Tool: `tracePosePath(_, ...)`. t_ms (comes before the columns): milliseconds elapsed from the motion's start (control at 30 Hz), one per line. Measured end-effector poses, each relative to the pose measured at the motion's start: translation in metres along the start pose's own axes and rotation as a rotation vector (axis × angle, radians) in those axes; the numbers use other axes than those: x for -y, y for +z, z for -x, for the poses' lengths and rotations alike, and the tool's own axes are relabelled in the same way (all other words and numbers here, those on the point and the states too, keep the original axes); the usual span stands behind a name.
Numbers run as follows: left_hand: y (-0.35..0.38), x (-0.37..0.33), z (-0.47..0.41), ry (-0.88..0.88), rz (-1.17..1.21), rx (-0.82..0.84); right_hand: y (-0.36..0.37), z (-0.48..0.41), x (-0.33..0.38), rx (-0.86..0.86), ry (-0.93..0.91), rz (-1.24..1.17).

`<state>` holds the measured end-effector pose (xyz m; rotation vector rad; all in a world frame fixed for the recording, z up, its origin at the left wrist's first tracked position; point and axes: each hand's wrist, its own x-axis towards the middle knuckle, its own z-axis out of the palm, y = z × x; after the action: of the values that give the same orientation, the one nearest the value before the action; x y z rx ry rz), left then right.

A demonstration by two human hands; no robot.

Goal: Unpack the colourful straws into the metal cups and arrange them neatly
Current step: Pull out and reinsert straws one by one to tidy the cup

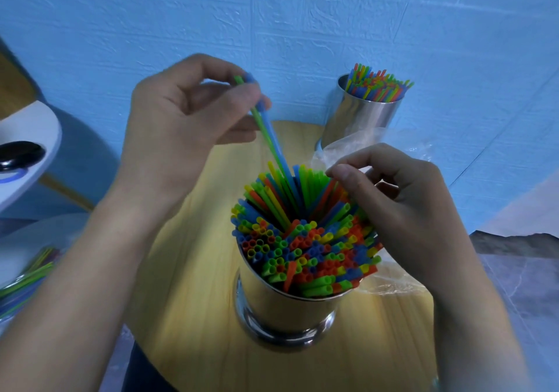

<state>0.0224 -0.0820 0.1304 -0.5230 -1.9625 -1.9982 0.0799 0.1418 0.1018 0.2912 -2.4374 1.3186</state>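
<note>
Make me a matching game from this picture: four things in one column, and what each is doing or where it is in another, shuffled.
1 left hand
2 right hand
3 near metal cup
4 far metal cup

A stands by the blue wall
B pinches a green and a blue straw
C touches the packed straws
D stands nearest the camera, packed full

Pairs: 1-B, 2-C, 3-D, 4-A

Blurred loose straws [25, 273], edge-cropped left.
</note>
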Motion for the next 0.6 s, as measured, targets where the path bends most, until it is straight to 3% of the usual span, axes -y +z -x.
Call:
tracePosePath(333, -0.007, 0.001, -0.001, -0.007, 0.058, -0.181, 0.001, -0.001, 0.0, -0.014, -0.015, 0.028)
tracePosePath(600, -0.002, 0.011, 0.002, -0.14, 0.321, -0.258, 0.0, 0.0, 0.003, 0.024, 0.004, -0.021)
